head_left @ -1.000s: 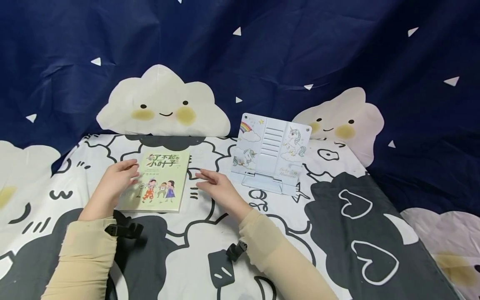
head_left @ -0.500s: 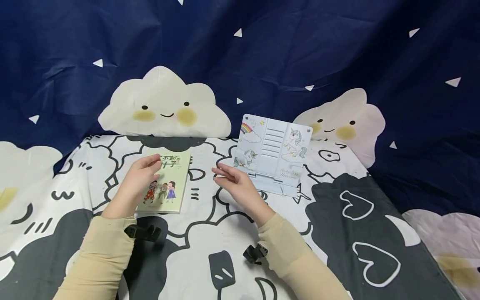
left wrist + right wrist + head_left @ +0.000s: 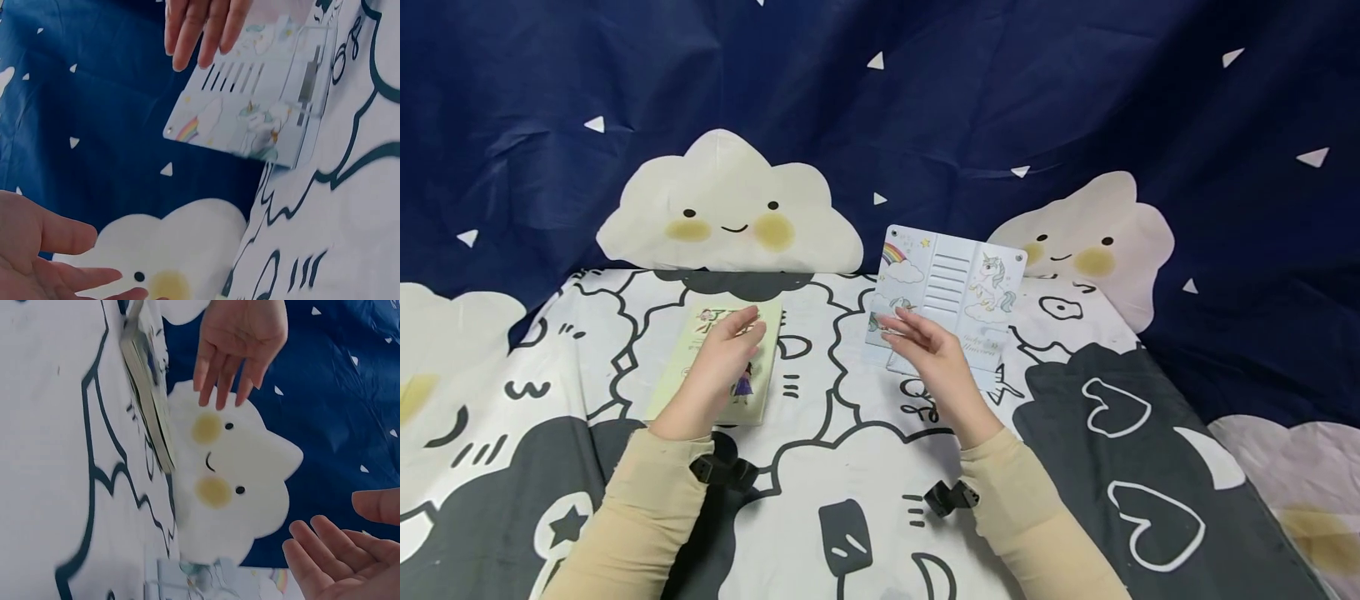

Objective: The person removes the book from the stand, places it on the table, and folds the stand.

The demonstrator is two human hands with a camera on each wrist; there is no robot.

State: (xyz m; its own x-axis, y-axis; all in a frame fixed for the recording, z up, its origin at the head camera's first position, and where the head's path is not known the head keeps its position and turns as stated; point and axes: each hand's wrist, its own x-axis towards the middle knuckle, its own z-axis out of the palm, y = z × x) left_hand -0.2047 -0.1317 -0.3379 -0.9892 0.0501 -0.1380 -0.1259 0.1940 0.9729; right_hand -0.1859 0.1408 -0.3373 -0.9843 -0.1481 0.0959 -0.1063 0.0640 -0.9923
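In the head view my left hand [image 3: 718, 367] is held over a pale green book [image 3: 670, 375] and covers part of its cover. Its fingers are loosely extended and hold nothing. Farther right, my right hand [image 3: 936, 358] overlaps the lower left of a white book stand [image 3: 951, 283] printed with unicorns and a rainbow. The right fingers are relaxed, with nothing between them. Seen from the left wrist, the stand [image 3: 231, 106] leans back with its slots and front ledge showing. From the right wrist the book [image 3: 147, 394] lies edge-on on the cloth.
A white and dark grey cartoon cloth [image 3: 850, 467] covers the table. Behind it hangs a navy curtain [image 3: 940, 100] with white triangles and smiling clouds [image 3: 730, 200]. Black wrist straps [image 3: 724, 472] sit on both beige sleeves [image 3: 632, 517].
Both hands have moved rightward across the view, the left over the book and the right from beside the book to in front of the stand. Book and stand have stayed in place.
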